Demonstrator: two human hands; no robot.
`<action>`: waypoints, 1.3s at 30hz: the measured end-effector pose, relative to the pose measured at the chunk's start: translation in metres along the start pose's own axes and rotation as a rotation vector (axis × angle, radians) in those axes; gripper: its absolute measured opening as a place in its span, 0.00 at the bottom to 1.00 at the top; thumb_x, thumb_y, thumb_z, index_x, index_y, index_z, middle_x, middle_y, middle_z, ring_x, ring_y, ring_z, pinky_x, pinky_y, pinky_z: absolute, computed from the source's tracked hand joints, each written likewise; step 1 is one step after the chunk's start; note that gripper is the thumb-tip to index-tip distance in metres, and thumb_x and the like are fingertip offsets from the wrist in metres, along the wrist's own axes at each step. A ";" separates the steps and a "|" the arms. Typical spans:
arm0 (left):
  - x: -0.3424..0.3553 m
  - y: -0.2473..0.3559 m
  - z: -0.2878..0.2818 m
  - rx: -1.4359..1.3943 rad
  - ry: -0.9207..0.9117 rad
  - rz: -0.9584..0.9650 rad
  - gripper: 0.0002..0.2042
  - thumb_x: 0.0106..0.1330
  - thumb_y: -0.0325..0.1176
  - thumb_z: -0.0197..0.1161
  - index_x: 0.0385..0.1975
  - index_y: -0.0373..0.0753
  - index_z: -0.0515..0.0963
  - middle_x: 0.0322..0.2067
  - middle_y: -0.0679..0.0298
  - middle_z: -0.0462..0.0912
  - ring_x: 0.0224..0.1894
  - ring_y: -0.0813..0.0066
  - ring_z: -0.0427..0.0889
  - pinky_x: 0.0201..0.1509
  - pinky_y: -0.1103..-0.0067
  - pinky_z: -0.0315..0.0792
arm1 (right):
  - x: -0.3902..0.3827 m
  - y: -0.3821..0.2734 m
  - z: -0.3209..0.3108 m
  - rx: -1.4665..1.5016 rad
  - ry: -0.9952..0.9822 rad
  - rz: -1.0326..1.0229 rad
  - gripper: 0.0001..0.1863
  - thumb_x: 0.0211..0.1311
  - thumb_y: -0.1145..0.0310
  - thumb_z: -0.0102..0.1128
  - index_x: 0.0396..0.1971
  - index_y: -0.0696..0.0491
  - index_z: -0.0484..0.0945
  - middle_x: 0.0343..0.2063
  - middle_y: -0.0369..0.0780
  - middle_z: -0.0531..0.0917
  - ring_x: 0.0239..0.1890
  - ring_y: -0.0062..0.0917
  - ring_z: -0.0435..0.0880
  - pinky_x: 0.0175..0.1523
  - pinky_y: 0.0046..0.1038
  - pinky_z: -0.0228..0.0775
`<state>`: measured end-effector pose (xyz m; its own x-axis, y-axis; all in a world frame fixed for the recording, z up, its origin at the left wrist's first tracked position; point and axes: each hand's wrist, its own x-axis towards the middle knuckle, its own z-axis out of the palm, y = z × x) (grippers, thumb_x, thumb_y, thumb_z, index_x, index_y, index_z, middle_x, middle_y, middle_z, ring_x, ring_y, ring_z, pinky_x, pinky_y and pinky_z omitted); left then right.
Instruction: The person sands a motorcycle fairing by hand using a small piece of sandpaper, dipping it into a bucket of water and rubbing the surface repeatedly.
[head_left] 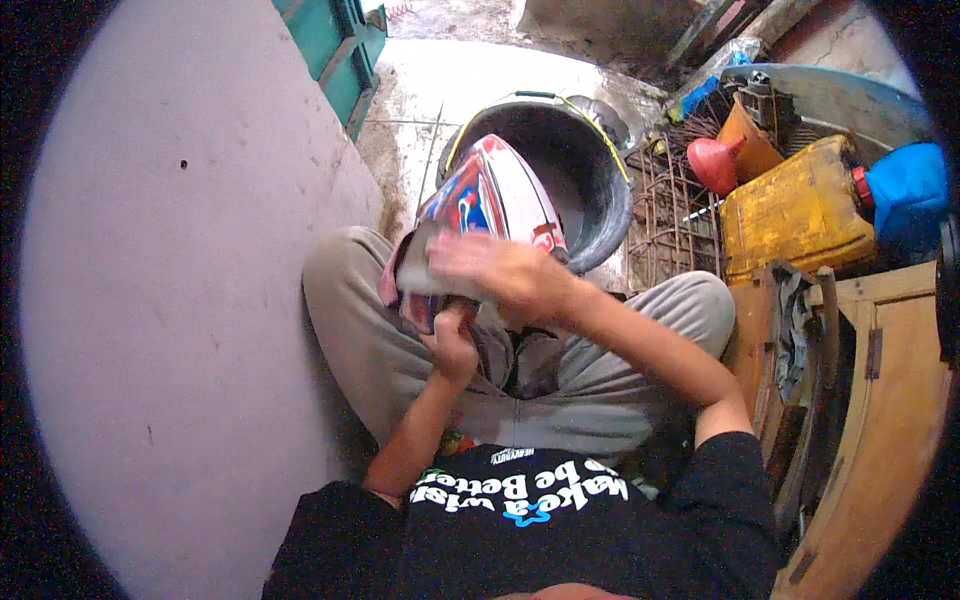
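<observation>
Helmet point(520, 195) over lap beside bucket point(617, 215), handling apparently mid-way, remainder indeterminable: left hand point(455, 348) has fingers curled on its near edge; right hand point(515, 278) blurred over it, grip cannot be told.

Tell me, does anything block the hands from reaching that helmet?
Nothing visible does. The left hand holds the helmet near its lower rim; the right hand, blurred, is over it, though whether it touches is unclear.
</observation>
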<state>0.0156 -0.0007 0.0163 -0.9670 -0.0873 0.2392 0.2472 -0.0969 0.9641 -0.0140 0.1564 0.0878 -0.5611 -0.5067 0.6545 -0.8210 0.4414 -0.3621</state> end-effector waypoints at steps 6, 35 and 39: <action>0.002 0.042 0.008 -0.240 -0.188 -0.406 0.10 0.67 0.38 0.46 0.24 0.43 0.66 0.21 0.74 0.59 0.24 0.82 0.57 0.29 0.80 0.55 | -0.031 0.117 -0.062 -0.374 0.108 0.676 0.14 0.69 0.66 0.51 0.42 0.62 0.79 0.39 0.51 0.85 0.40 0.41 0.86 0.45 0.41 0.75; -0.010 0.021 -0.021 -0.251 -0.242 -0.373 0.11 0.65 0.40 0.50 0.28 0.38 0.69 0.28 0.67 0.70 0.32 0.73 0.71 0.40 0.74 0.67 | -0.091 0.253 -0.013 -0.204 -0.195 1.234 0.29 0.57 0.49 0.68 0.48 0.58 0.82 0.42 0.56 0.84 0.49 0.46 0.84 0.55 0.39 0.74; 0.003 0.020 -0.004 -0.377 -0.243 -0.433 0.11 0.67 0.37 0.49 0.35 0.37 0.74 0.29 0.68 0.71 0.32 0.77 0.72 0.36 0.77 0.69 | -0.054 0.228 -0.058 -0.303 0.007 0.821 0.17 0.65 0.60 0.61 0.46 0.56 0.83 0.40 0.53 0.84 0.45 0.46 0.85 0.49 0.37 0.75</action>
<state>0.0183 -0.0067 0.0358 -0.9598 0.2616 -0.1018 -0.2083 -0.4205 0.8831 -0.1651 0.3272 0.0087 -0.9613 0.0619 0.2685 -0.0936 0.8430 -0.5296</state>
